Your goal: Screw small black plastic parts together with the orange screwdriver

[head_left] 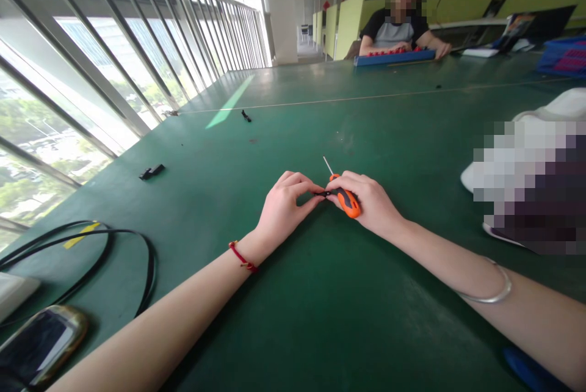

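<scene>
Both hands meet over the middle of the green table [256,325]. My left hand [288,199] pinches a small black piece [322,194] between thumb and fingertips; its exact kind is too small to make out. In my right hand [366,196] lies a screwdriver [349,203] with an orange and black handle. Its thin metal shaft points up and away, apart from the black piece. The right fingertips also touch the near end of that piece. Part of the handle is hidden under the fingers.
Two small black parts [152,171] [246,116] lie to the left. A black cable [151,257] loops near a phone-like device [41,343] at lower left. A metal railing [137,19] runs along the left edge. Across the table a person [394,32] sits behind a blue tray [396,58].
</scene>
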